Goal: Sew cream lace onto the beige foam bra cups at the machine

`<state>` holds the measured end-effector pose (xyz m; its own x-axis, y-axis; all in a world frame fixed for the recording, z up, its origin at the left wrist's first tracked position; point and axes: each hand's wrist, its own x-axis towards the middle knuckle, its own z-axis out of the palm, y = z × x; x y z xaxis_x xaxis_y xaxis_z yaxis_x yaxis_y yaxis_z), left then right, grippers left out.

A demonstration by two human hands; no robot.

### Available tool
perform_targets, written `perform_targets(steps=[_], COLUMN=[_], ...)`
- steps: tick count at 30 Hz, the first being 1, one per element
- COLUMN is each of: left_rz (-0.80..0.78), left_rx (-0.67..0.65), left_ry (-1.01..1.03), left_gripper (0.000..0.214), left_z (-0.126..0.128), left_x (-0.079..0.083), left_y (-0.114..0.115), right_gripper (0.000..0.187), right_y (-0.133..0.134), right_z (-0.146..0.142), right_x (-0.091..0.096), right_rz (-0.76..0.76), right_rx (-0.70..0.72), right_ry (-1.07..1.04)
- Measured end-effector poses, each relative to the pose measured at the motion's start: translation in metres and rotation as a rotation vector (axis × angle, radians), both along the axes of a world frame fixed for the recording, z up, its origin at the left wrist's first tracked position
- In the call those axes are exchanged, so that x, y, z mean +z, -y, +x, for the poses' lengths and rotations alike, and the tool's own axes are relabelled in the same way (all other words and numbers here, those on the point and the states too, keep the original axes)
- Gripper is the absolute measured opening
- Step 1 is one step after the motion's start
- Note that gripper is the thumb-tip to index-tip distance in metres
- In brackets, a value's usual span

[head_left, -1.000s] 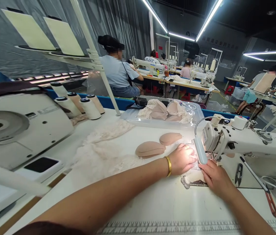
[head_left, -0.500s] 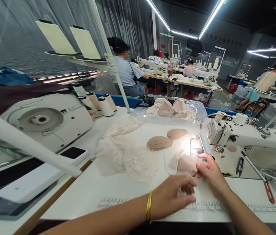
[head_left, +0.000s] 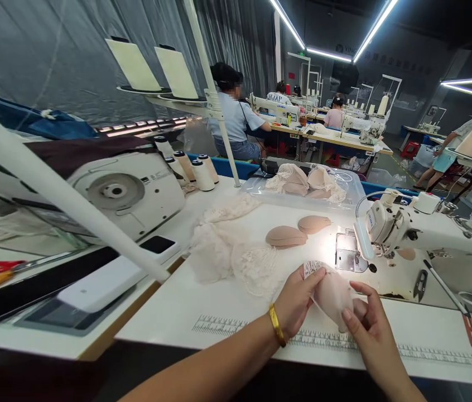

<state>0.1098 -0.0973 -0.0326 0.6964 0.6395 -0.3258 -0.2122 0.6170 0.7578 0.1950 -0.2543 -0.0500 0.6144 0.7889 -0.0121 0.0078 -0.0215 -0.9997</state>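
Both my hands hold a beige padded cup with lace trim (head_left: 331, 290) just above the white table, in front of the sewing machine (head_left: 407, 234). My left hand (head_left: 297, 301), with a gold bangle at the wrist, pinches the cup's left edge. My right hand (head_left: 367, 324) grips its lower right side with curled fingers. Two more beige cups (head_left: 286, 236) (head_left: 313, 224) lie on the table beyond. A pile of cream lace (head_left: 231, 251) lies to their left.
A clear plastic tray (head_left: 347, 195) with finished lace cups stands at the back. Thread cones (head_left: 202, 173) stand at back left beside a second machine (head_left: 127, 192). Snips (head_left: 420, 285) and red-handled scissors (head_left: 468, 329) lie at right. Other people sew in the background.
My hands have drawn back from the needle area toward me and lifted the lace-trimmed cup off the table. The view has shifted left and back.
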Motion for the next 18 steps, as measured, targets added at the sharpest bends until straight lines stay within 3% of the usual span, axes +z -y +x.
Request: perform_targets(steps=[5, 7, 9, 13, 18], left_rz=[-0.216, -0.148, -0.062, -0.132, -0.281], left_rx=[-0.097, -0.151, -0.115, -0.008, -0.069], left_ry=[-0.009, 0.051, 0.066, -0.03, -0.032], left_gripper=[0.042, 0.043, 0.044, 0.037, 0.039], left_z=[0.0, 0.0, 0.002, 0.006, 0.005], left_x=[0.007, 0.01, 0.011, 0.008, 0.016], left_y=[0.002, 0.003, 0.004, 0.004, 0.005], right_gripper=[0.056, 0.055, 0.054, 0.057, 0.065], right_y=[0.0, 0.001, 0.002, 0.0, -0.003], right_z=[0.002, 0.001, 0.0, 0.002, 0.007], right_x=[-0.017, -0.022, -0.025, -0.027, -0.026], right_rz=[-0.005, -0.014, -0.014, 0.027, 0.052], right_rx=[-0.091, -0.132, -0.161, -0.198, -0.164], right_ry=[0.117, 0.19, 0.208, 0.092, -0.029])
